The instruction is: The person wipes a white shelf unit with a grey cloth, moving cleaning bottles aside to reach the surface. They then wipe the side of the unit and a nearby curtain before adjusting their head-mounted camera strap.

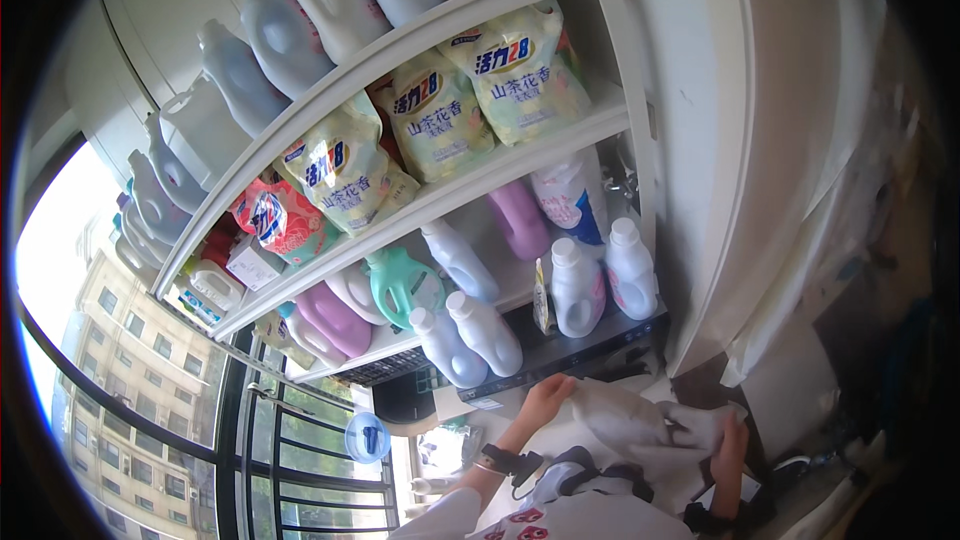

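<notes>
Between my hands is a pale, off-white rounded object [620,414], with a dark gap near its right end, like the handle opening of a jug. Blur hides its exact kind. My left hand [548,397] is closed at its left end, just below the shelf with the white bottles. At the other end my right hand [730,447] is closed around its edge, the fingers partly hidden. Nearest to my left hand stand two white bottles [485,334] on a dark flat box [520,370]. Two more white bottles [578,288] stand farther right on it.
A white shelf unit [480,165] fills the space ahead, holding several jugs, yellow refill pouches [440,118], a green bottle [403,287] and purple bottles [518,220]. At left is a barred window [310,460] with a clear blue tub [368,438]. A pale curtain [800,240] hangs at right.
</notes>
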{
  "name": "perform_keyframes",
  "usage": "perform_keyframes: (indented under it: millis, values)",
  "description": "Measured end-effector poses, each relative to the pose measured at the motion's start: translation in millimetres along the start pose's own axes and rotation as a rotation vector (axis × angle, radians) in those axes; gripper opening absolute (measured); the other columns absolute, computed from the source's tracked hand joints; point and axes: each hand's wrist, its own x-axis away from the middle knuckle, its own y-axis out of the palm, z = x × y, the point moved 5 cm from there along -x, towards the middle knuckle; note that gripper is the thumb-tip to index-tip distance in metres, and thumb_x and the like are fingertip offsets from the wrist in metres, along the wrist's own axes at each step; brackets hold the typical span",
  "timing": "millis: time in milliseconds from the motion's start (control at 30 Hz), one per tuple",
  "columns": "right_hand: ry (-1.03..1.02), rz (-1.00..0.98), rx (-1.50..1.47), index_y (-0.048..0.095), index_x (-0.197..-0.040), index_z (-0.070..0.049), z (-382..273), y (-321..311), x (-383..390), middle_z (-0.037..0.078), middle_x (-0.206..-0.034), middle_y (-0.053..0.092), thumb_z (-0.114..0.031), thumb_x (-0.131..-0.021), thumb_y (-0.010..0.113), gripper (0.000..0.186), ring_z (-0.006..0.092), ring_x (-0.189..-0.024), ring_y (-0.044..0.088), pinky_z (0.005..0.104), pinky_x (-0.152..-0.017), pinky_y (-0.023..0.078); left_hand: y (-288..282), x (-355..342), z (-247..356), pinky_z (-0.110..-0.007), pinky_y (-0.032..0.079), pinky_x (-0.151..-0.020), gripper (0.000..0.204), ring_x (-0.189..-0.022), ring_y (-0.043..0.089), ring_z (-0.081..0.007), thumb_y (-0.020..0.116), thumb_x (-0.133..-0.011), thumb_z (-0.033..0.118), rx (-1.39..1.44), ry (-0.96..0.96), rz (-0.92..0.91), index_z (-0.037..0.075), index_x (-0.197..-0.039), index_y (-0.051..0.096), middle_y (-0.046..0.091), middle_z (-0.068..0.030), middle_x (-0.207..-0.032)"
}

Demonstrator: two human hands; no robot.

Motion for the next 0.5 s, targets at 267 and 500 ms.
perform_keyframes:
  millis: [267, 500]
  values:
    - [-0.4, 0.185, 0.405, 0.04, -0.135, -0.001, 1.3, -50.4, -29.1, 0.02, -0.123, 0.05, -0.016, -0.093, 0.054, 0.047, 0.0286, -0.115, 0.05, 0.038, -0.097, 0.04, -8.3, -15.3, -26.2, -0.028, 0.045, -0.061, 0.031, -0.068, 0.055, -0.0097, 0.051, -0.097, 0.032, 0.091, 0.035, 0.252, 0.003, -0.097, 0.061, 0.059, -0.0042, -0.071]
    - [0.04, 0.3, 0.079, 0.045, -0.122, 0.004, 3.4, -73.0, -39.3, 0.014, -0.112, 0.055, -0.026, -0.096, 0.05, 0.04, 0.0207, -0.1, 0.053, 0.0323, -0.088, 0.042, -16.7, 2.6, 18.6, -0.052, 0.044, -0.06, 0.025, -0.076, 0.059, -0.0452, 0.044, -0.097, 0.032, -0.453, 0.006, 0.397, 0.01, -0.097, 0.056, 0.062, -0.0251, -0.077]
